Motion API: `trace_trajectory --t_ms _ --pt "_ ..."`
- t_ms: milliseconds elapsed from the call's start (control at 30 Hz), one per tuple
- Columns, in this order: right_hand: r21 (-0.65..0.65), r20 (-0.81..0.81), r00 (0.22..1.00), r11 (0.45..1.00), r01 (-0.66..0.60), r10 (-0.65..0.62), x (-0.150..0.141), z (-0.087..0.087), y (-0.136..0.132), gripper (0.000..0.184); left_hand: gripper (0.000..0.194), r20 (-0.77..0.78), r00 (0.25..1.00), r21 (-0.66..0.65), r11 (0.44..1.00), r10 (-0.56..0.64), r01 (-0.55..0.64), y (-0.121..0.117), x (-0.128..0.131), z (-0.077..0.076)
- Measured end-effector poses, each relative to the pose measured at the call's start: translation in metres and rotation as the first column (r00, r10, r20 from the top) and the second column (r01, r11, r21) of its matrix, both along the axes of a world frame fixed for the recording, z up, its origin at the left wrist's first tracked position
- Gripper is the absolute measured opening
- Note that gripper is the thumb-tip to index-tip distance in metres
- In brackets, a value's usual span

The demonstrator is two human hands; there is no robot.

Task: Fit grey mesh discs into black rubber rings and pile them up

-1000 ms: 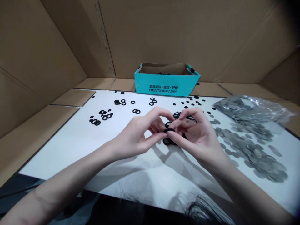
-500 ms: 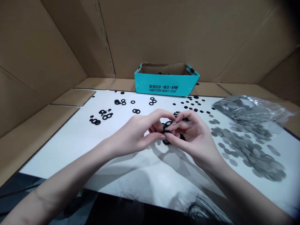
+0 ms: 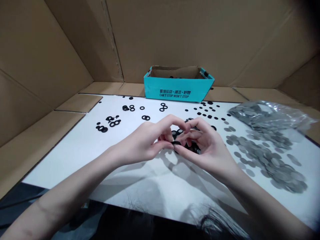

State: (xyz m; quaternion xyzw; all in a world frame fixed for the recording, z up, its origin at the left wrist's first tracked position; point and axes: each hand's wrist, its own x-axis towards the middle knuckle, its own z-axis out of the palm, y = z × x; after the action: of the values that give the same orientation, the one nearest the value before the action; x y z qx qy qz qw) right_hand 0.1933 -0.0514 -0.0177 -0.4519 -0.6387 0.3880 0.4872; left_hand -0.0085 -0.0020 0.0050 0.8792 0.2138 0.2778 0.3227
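Head view: left fingers (image 3: 165,137) and right fingers (image 3: 193,134) curled, grasping a black rubber ring (image 3: 176,143) between them, above more rings (image 3: 192,148) on the white desk (image 3: 62,156).

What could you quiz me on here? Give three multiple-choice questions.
1. Where is the teal cardboard box? A) Between the hands B) At the white sheet's far edge C) Under the table
2. What colour are the rubber rings between the left hand and right hand? A) Black B) Red C) Yellow
3. How do the grey metal discs lie? A) Stacked upright B) Loose, beside a clear plastic bag C) Inside the box

B: its base meets that edge. A: plainly dark. B: spread flat on the sheet.
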Motion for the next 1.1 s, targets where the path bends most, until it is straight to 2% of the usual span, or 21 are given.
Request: trace_trajectory --t_ms 100,300,467,567,733,833,967,1033,1100 --pt "0.005 0.024 0.999 0.999 0.032 -0.032 0.000 -0.003 0.000 0.032 0.036 0.030 0.999 0.036 0.999 0.030 -0.031 0.000 0.000 -0.002" --pt "-0.128 -0.167 0.984 0.991 0.042 -0.063 -0.001 -0.005 0.002 0.037 0.031 0.121 0.993 0.008 1.000 -0.009 0.008 0.003 0.003 -0.007" --pt "-0.105 -0.207 0.978 0.994 0.014 -0.036 0.001 -0.001 0.001 0.040 0.032 0.174 0.983 -0.013 0.998 -0.059 0.062 0.003 0.003 -0.004" --pt "-0.078 -0.160 0.987 0.997 -0.023 0.010 0.001 0.000 0.001 0.038 0.032 0.164 0.983 -0.034 0.996 -0.081 0.088 0.004 0.001 -0.001" --pt "-0.023 0.026 0.999 0.999 -0.023 0.024 0.000 -0.002 -0.001 0.033 0.032 0.140 0.989 -0.020 0.998 -0.053 0.057 0.006 0.002 -0.004" --pt "-0.033 0.024 0.999 0.999 -0.030 0.031 -0.002 -0.005 -0.001 0.033 0.031 0.141 0.990 -0.020 0.999 -0.031 0.034 0.007 0.002 -0.006" --pt "-0.023 0.019 1.000 0.999 0.024 -0.024 0.000 -0.005 0.002 0.032 0.026 0.146 0.989 -0.005 0.999 0.032 -0.032 0.007 0.000 -0.004" --pt "-0.013 0.058 0.997 0.999 0.053 -0.052 0.006 -0.002 0.005 0.028 0.023 0.165 0.978 0.013 0.992 0.124 -0.128 0.010 -0.004 -0.002" --pt "0.033 0.139 0.985 0.994 0.101 -0.104 0.017 0.004 0.009 0.021 0.022 0.184 0.945 0.048 0.958 0.270 -0.283 0.018 -0.010 0.000"
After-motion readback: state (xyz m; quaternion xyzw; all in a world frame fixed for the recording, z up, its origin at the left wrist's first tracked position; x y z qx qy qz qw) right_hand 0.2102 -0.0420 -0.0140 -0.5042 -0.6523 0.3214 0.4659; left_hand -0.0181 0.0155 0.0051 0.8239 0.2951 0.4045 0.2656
